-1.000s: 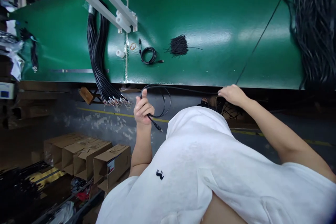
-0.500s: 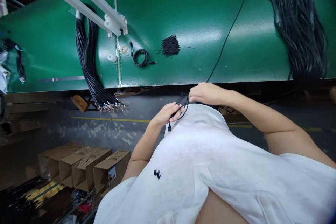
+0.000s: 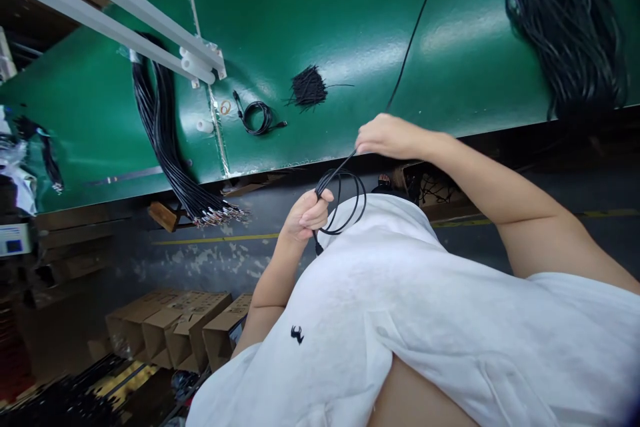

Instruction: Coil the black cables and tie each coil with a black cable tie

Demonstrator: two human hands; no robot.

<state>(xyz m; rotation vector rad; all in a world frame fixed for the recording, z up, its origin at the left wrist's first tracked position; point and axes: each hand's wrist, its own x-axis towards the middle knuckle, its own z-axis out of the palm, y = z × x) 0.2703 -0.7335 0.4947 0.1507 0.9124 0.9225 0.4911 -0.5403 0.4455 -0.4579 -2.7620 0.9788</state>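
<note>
Looped cable, partly hidden in left hand

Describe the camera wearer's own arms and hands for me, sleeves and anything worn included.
The left hand and right hand are bare, with no gloves; no watch or bracelet shows. The left arm and right arm are uncovered up to the short, plain white sleeves of a loose white shirt, which has a small black emblem on its front.

light: whitish glare right of the black tie bundle | left floor dim | wide-lens bending (edges worst)
</note>
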